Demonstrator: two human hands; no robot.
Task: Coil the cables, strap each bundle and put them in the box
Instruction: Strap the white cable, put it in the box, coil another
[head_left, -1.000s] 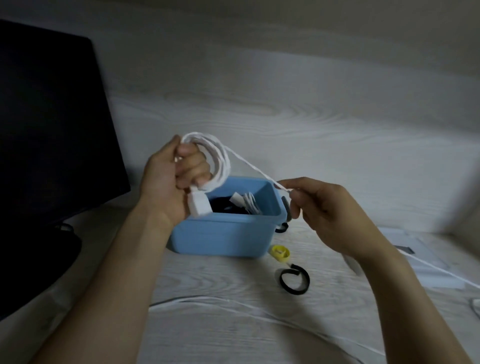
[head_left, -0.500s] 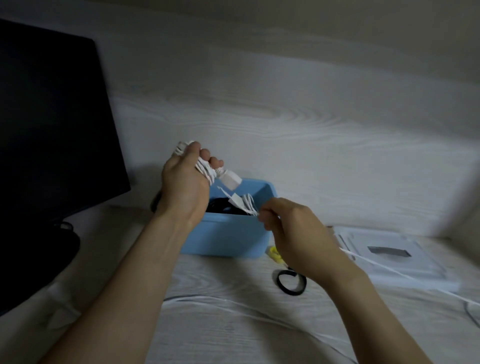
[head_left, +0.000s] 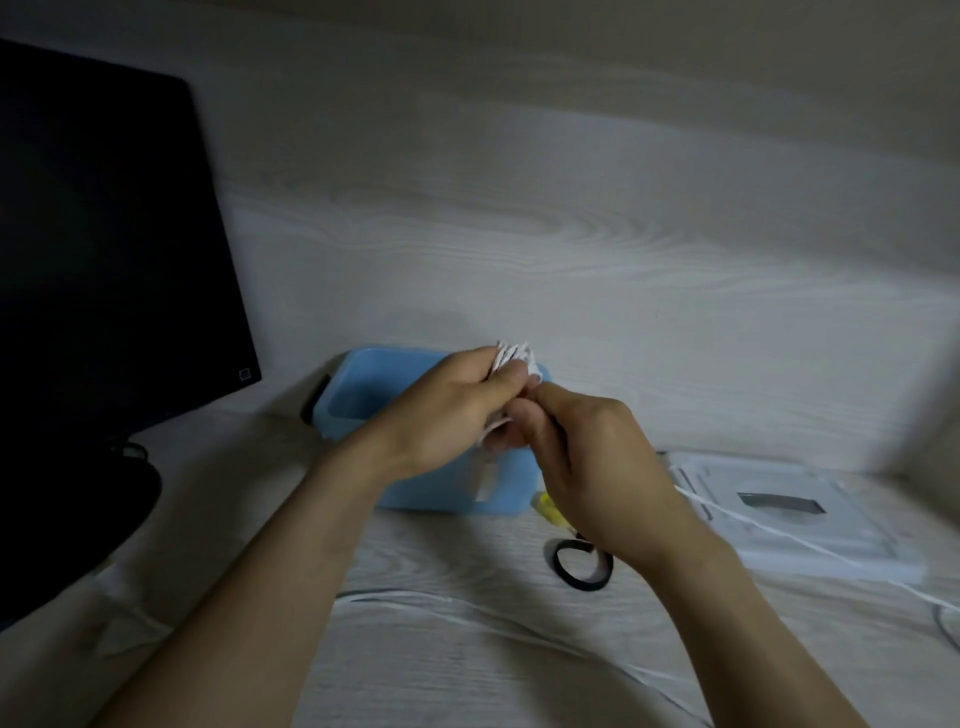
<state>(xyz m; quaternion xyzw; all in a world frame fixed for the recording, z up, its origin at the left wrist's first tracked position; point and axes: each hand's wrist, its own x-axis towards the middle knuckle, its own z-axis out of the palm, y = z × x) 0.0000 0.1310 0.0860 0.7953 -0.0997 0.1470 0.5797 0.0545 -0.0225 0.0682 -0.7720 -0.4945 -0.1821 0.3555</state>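
Observation:
My left hand (head_left: 447, 410) grips a coil of white cable (head_left: 514, 356), and its loops stick out above my fingers. My right hand (head_left: 592, 467) meets the left one and pinches the same cable at the coil. Both hands hover over the blue box (head_left: 363, 395), whose inside they mostly hide. The cable's loose tail (head_left: 779, 530) runs off to the right across the desk. A black strap loop (head_left: 576, 566) and a yellow strap (head_left: 548, 506) lie on the desk just in front of the box, partly under my right wrist.
A dark monitor (head_left: 104, 249) stands at the left with its base on the desk. A flat white device (head_left: 779, 499) lies at the right. Another white cable (head_left: 467, 613) snakes across the desk near me. The wall rises close behind the box.
My left hand has come down and to the right with the coil. My right hand has risen to meet it at the coil above the box.

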